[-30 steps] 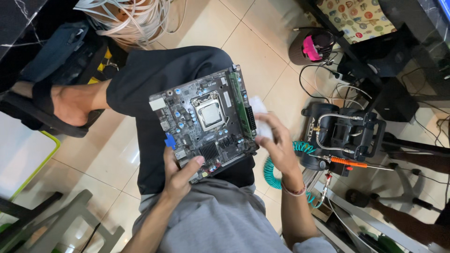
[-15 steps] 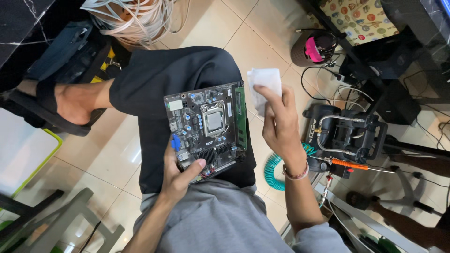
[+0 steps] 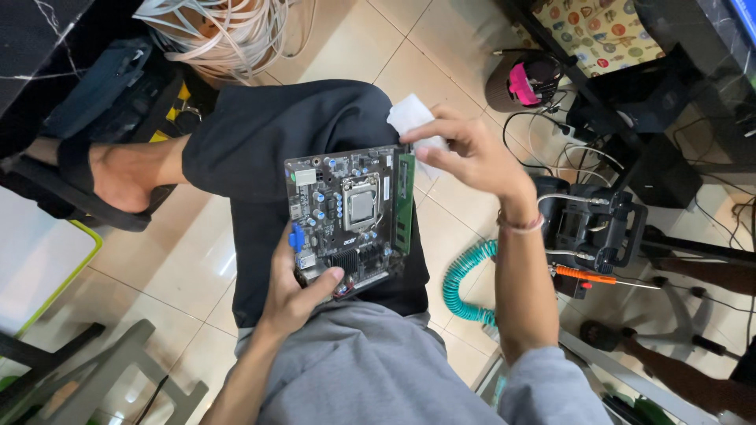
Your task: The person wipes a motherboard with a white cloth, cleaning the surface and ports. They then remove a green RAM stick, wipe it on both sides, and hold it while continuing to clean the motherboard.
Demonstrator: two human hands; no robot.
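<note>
Now, head view, line by line:
Left hand (image 3: 293, 293): my fingers are closed around the near edge of the circuit board (image 3: 352, 212), thumb pressed on top.
Circuit board: it rests on my lap, over my dark trouser leg (image 3: 260, 134), tilted a little.
Right hand (image 3: 465, 153): my fingertips pinch a white cloth (image 3: 409, 116) at the board's far right corner, beside the green memory stick (image 3: 405, 203).
Floor: a teal coiled hose (image 3: 461, 275) lies near my right forearm; white cables (image 3: 213, 35) are bundled beyond my knee.
</note>
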